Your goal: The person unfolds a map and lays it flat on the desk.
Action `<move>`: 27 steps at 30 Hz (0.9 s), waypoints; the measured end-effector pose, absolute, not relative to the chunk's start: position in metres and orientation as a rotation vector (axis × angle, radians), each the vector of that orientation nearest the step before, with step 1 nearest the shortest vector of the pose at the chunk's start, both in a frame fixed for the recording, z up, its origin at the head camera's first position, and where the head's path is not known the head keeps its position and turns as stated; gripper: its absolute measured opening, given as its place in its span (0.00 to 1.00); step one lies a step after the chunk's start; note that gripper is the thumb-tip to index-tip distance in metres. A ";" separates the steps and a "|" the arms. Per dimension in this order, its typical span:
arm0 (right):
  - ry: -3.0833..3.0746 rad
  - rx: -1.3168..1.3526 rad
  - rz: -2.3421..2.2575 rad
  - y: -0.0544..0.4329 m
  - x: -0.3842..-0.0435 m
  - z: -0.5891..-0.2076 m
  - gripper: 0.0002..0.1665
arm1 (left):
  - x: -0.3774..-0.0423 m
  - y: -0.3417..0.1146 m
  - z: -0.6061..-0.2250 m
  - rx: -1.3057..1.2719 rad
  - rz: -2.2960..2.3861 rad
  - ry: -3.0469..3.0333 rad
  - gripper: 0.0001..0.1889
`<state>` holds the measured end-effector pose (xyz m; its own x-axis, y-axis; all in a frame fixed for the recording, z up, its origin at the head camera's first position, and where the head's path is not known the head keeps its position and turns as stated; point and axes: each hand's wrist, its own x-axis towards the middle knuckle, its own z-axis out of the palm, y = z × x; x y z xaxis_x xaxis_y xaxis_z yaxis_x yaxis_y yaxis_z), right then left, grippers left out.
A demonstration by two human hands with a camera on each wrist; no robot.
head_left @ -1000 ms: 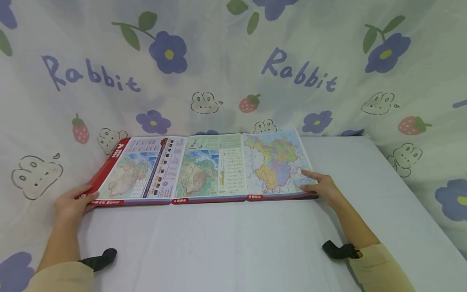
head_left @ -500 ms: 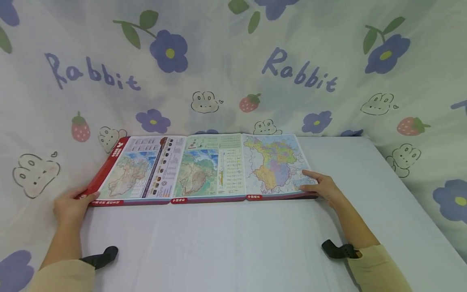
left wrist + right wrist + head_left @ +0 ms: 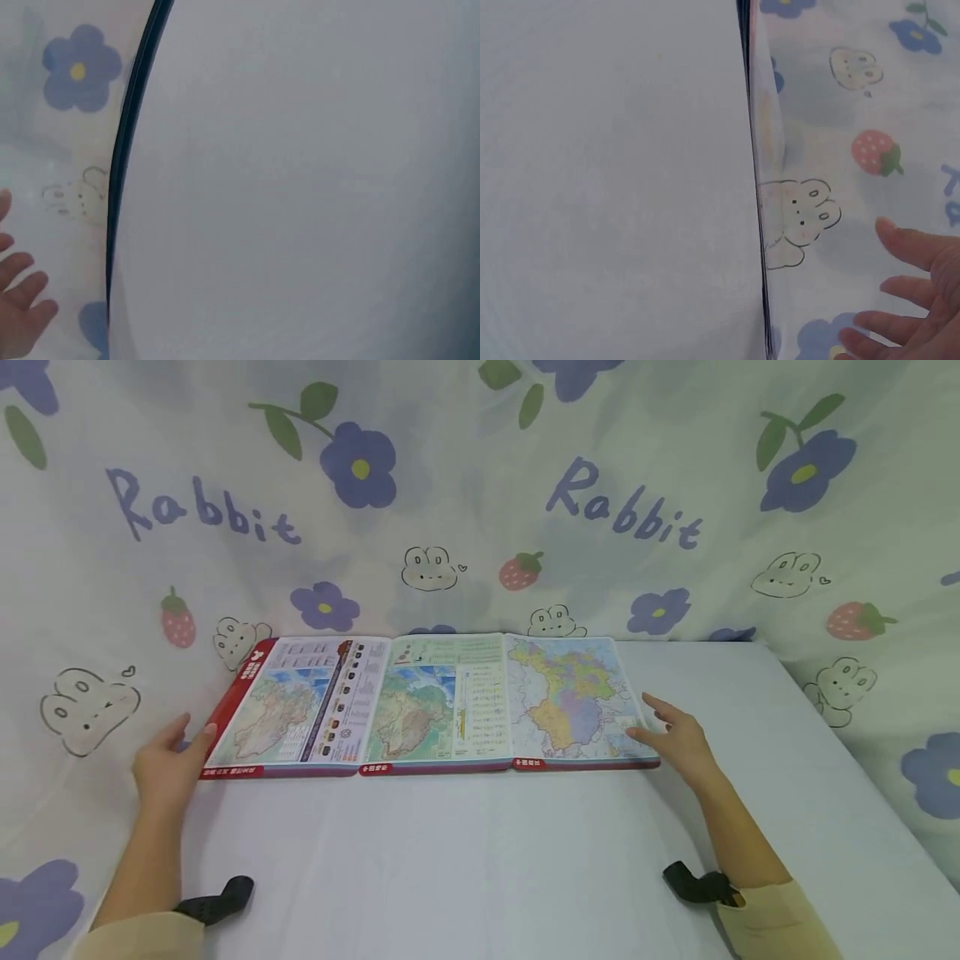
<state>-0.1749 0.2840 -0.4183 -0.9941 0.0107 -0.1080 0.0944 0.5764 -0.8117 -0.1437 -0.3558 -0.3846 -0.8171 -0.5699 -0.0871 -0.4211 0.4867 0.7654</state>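
Note:
A fold-out map of three joined-looking panels (image 3: 480,718) lies flat on the white table, against the curtain at the back. Its left panel has a red border strip (image 3: 232,697). Beside that strip is my left hand (image 3: 167,768), fingers relaxed, the thumb close to the edge; whether it touches cannot be told. At the opposite end my right hand (image 3: 684,745) hovers by the map's right edge, fingers parted and holding nothing. In the left wrist view the left hand (image 3: 21,307) has spread fingers. Spread fingers also show on the right hand (image 3: 919,315) in the right wrist view.
The white tabletop (image 3: 465,868) extends in front of the map and to its right. Behind it hangs a curtain (image 3: 465,468) printed with flowers, rabbits and strawberries. Black straps (image 3: 217,902) sit on both wrists, below beige sleeves.
Both hands have let go of the map's ends and loosened their fingers. The right panel's far corner, raised a second ago, now lies down. The head view has shifted slightly.

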 end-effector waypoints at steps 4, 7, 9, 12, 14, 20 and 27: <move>2.808 0.047 -1.350 0.277 -0.171 -0.406 0.49 | -0.146 -0.337 -0.376 0.801 -1.161 -2.552 0.38; 2.877 0.041 -1.303 0.273 -0.167 -0.399 0.49 | -0.144 -0.323 -0.374 0.767 -1.088 -2.527 0.36; 2.914 0.032 -1.294 0.272 -0.166 -0.397 0.49 | -0.143 -0.314 -0.373 0.713 -1.033 -2.521 0.35; 2.945 -0.022 -1.307 0.272 -0.165 -0.396 0.50 | -0.141 -0.300 -0.370 0.572 -0.948 -2.562 0.35; 2.993 -0.096 -1.304 0.271 -0.165 -0.396 0.50 | -0.139 -0.291 -0.366 0.472 -0.888 -2.587 0.36; 3.169 -0.309 -1.180 0.267 -0.161 -0.393 0.50 | -0.133 -0.264 -0.353 0.286 -0.769 -2.600 0.39; 3.334 -0.386 -0.842 0.259 -0.155 -0.385 0.58 | -0.128 -0.234 -0.345 0.045 -0.515 -2.661 0.45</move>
<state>-0.1551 0.2586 -0.3847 -0.9253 -0.1332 0.3550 -0.2858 0.8603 -0.4222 -0.1276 -0.2338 -0.3447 -0.9081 -0.1106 0.4040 0.0483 0.9305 0.3632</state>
